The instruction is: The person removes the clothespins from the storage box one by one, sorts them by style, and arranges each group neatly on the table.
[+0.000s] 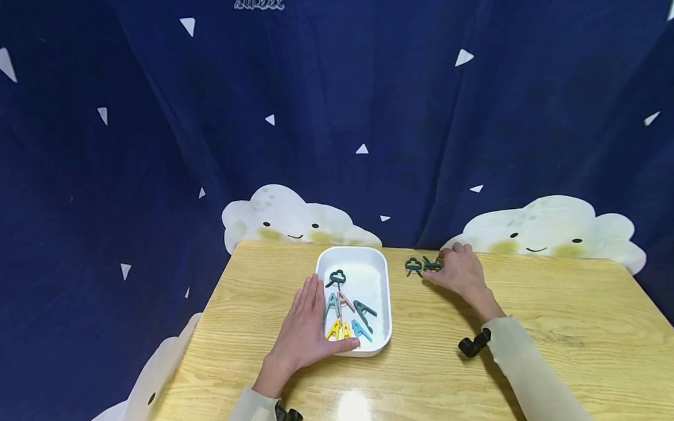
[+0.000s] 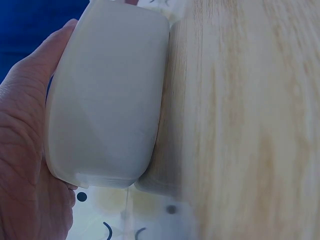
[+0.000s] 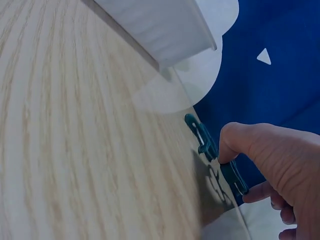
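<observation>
My right hand [image 1: 461, 271] is at the back of the table, pinching a dark green clip [image 3: 233, 178] between thumb and fingers. In the head view the hand partly hides that clip. Just left of it stands a second dark green clip [image 1: 413, 266] with splayed legs. My left hand [image 1: 304, 331] rests against the left side of a white tray [image 1: 381, 284], fingers straight along the wall and thumb across the front rim. Inside the tray lie another dark green clip [image 1: 337, 277] and several clothespins, among them a pink one [image 1: 345, 300] and a blue one [image 1: 361, 330].
The wooden table [image 1: 435, 382] carries the tray left of its middle, near the back edge. Behind it hangs a dark blue curtain [image 1: 319, 67] with white triangles and smiling clouds. A small black camera [image 1: 474, 343] is strapped at the right wrist, another [image 1: 289, 418] at the left.
</observation>
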`<state>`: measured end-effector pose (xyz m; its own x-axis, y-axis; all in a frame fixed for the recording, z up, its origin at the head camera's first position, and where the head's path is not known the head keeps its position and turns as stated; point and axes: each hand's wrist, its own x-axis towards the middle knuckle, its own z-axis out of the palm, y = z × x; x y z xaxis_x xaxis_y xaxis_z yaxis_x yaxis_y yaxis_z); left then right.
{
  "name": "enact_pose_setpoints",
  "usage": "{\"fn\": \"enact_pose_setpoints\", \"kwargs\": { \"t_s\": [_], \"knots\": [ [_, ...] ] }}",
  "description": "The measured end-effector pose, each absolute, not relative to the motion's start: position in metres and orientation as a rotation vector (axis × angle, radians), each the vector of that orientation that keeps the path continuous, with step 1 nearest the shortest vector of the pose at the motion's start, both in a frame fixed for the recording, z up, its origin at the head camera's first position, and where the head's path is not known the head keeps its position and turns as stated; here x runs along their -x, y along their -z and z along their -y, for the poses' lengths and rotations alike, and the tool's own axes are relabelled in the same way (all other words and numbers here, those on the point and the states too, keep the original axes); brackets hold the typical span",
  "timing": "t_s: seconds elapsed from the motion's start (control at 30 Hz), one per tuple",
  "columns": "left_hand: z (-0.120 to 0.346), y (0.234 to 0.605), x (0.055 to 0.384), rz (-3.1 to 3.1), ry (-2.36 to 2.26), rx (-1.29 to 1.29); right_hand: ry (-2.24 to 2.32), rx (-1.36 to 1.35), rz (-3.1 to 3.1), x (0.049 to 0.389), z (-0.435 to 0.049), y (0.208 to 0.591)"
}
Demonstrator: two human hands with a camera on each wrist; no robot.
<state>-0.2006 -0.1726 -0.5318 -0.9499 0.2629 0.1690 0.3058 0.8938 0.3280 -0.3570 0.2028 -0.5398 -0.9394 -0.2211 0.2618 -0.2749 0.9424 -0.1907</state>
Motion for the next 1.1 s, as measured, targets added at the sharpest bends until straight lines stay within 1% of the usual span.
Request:
{"fn": "enact_pose_setpoints", "kwargs": {
  "t_s": [0.4,1.1],
  "knots": [
    [0.172,0.533,0.199,2.926,0.545,0.441,-0.301,-0.354,2.861,0.362,-0.208,0.551],
    [0.172,0.531,0.200,2.922,0.556,0.452,-0.306,-0.348,2.877,0.361,-0.209,0.552]
  ]
}}
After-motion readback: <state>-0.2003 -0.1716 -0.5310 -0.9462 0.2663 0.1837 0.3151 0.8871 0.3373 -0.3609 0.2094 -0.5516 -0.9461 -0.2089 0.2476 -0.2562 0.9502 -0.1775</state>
